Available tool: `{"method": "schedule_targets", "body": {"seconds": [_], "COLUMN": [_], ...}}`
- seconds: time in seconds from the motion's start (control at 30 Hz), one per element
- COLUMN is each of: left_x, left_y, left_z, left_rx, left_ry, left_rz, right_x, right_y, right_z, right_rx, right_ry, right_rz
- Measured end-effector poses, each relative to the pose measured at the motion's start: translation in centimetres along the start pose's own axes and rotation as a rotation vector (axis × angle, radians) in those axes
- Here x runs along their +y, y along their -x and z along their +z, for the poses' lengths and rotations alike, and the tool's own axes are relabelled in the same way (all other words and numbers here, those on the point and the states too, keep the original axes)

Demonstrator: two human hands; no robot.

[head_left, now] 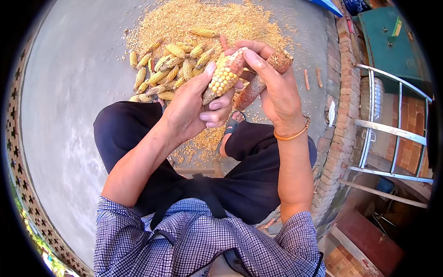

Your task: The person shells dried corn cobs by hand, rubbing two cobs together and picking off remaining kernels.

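My left hand is wrapped round a corn cob that still has yellow kernels on its lower part; its upper end is bare and reddish. In my right hand is a bare reddish corncob, slanting down to the left between thumb and fingers. The right thumb and fingertips touch the top of the kerneled cob. Beyond the hands lies a pile of unshelled corn cobs, beside a wide spread of loose kernels.
More loose kernels lie between my feet. Two thin bare cobs are on the concrete floor at right. A low brick edge, a metal ladder-like frame and a green cabinet stand farther right.
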State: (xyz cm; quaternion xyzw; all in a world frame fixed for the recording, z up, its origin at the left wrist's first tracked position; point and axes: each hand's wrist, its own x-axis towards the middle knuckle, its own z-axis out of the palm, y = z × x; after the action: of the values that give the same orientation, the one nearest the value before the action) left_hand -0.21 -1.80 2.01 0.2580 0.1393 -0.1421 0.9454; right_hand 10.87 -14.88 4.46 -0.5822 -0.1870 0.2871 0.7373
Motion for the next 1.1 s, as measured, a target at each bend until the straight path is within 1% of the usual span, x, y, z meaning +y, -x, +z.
{"method": "schedule_targets", "body": {"seconds": [0.07,0.2,0.27,0.37,0.4,0.47,0.6,0.7,0.77,0.8,0.9,1.0,1.07,1.1], "left_x": [0.2,0.2,0.1,0.2,0.3,0.3,0.4,0.3,0.3,0.3,0.1,0.1,-0.1,-0.2], "left_y": [0.2,0.5,0.6,0.8,0.8,0.8,0.9,0.9,0.9,0.9,1.0,1.0,0.9,0.8], "left_z": [0.2,0.2,0.1,0.4,0.6,0.8,0.9,0.2,0.2,0.2,0.8,0.8,0.2,0.0], "left_rx": [-0.004,-0.03,-0.02,0.029,0.051,0.034,0.011,-0.097,-0.1,-0.101,-0.012,0.039,0.012,0.0], "left_ry": [-0.002,0.009,0.013,-0.01,-0.022,-0.018,-0.042,0.067,0.066,0.066,-0.036,-0.02,-0.014,-0.011], "left_rz": [-0.008,-0.015,0.001,0.015,0.017,0.02,0.05,0.079,0.083,0.084,0.085,0.08,0.083,0.084], "right_x": [0.0,-0.4,-0.1,0.0,0.1,0.3,0.2,0.3,0.7,0.7,0.7,1.2,1.1,1.4], "right_y": [0.2,0.5,0.4,0.4,0.3,0.3,0.3,0.4,0.2,0.2,0.3,0.2,0.2,0.1], "right_z": [0.0,0.1,0.0,-0.3,-0.2,0.0,0.2,0.5,0.5,0.5,0.3,0.4,0.7,0.7], "right_rx": [0.024,-0.003,-0.005,0.03,0.036,0.049,0.054,0.073,0.082,0.08,0.078,0.083,0.089,0.084], "right_ry": [0.032,0.033,0.056,0.018,0.026,0.042,0.038,0.07,0.11,0.127,0.155,0.156,0.181,0.194], "right_rz": [-0.015,0.012,-0.002,0.067,0.035,-0.032,-0.013,-0.046,-0.093,-0.066,-0.01,-0.005,0.003,-0.056]}}
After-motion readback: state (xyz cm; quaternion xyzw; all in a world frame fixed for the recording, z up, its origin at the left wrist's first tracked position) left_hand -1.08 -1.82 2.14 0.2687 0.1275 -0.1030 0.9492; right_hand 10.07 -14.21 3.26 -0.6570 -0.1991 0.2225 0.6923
